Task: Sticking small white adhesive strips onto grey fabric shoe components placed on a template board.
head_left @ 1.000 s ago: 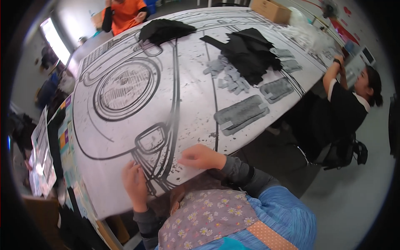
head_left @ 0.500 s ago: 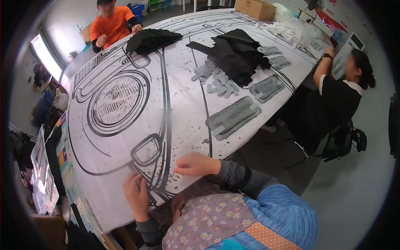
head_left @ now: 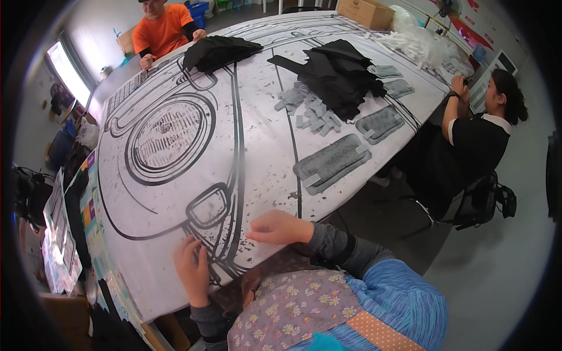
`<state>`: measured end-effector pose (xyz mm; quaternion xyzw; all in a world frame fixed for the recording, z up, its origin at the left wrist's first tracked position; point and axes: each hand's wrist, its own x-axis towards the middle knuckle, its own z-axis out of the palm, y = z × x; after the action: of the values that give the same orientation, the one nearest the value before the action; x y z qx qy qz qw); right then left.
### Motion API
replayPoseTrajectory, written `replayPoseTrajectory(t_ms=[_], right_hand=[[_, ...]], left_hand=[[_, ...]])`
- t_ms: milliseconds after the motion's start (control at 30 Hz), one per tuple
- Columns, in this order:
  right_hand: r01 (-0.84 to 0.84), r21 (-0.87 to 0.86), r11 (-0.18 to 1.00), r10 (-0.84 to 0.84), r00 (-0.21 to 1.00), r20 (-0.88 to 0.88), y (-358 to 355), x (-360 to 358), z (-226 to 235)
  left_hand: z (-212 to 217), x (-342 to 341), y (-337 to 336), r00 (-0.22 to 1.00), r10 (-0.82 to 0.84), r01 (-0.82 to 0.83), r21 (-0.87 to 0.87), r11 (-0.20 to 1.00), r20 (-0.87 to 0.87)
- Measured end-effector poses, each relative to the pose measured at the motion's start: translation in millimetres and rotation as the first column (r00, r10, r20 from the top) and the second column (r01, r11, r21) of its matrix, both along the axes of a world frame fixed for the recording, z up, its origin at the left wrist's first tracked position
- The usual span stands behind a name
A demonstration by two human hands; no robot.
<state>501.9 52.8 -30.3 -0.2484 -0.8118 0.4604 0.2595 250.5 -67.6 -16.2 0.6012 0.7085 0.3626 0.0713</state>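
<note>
My left hand (head_left: 192,270) is over the near edge of the table, beside the printed black lines, with its fingers loosely bent and apart and nothing visible in them. To its right, my right hand (head_left: 281,227) is closed, its fingers curled toward the left. Whatever it may hold is hidden. Both hands are just above or on the white printed table cover (head_left: 266,175); contact is hard to judge. Closest to my right hand lies a large grey fabric pad (head_left: 332,164) with small light tabs. Dark specks dot the cover around the hands.
Beyond the pad are a smaller grey pad (head_left: 380,124), small grey fabric pieces (head_left: 316,114), and a black fabric pile (head_left: 339,76). Another black pile (head_left: 219,52) lies near a person in orange (head_left: 161,32). A person in black (head_left: 477,134) sits at the right. A cardboard box (head_left: 366,13) stands far back.
The view has shifted slightly, and both hands stay almost in place. My left fingers look less blurred. The person at the right now has both hands together in front.
</note>
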Motion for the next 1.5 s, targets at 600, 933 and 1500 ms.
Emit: replayPoseTrajectory(t_ms=[600,933,1500], right_hand=[[-0.005,-0.105,0.994,0.008,0.999,0.033,1.3,-3.5,7.9],[0.096,-0.172,0.98,-0.082,0.993,0.088,-2.5,8.1,-2.1],[0.101,0.036,0.994,-0.106,0.983,0.152,-13.1,-9.2,6.0]], left_hand=[[-2.3,-8.2,2.7,1.0,-0.016,0.016,0.051,0.999,-0.011],[19.1,-50.1,-20.2,0.287,0.003,-0.243,0.07,0.967,0.958],[-4.3,-380.6,-41.4,-0.169,-0.186,-0.886,-0.066,0.459,0.968]])
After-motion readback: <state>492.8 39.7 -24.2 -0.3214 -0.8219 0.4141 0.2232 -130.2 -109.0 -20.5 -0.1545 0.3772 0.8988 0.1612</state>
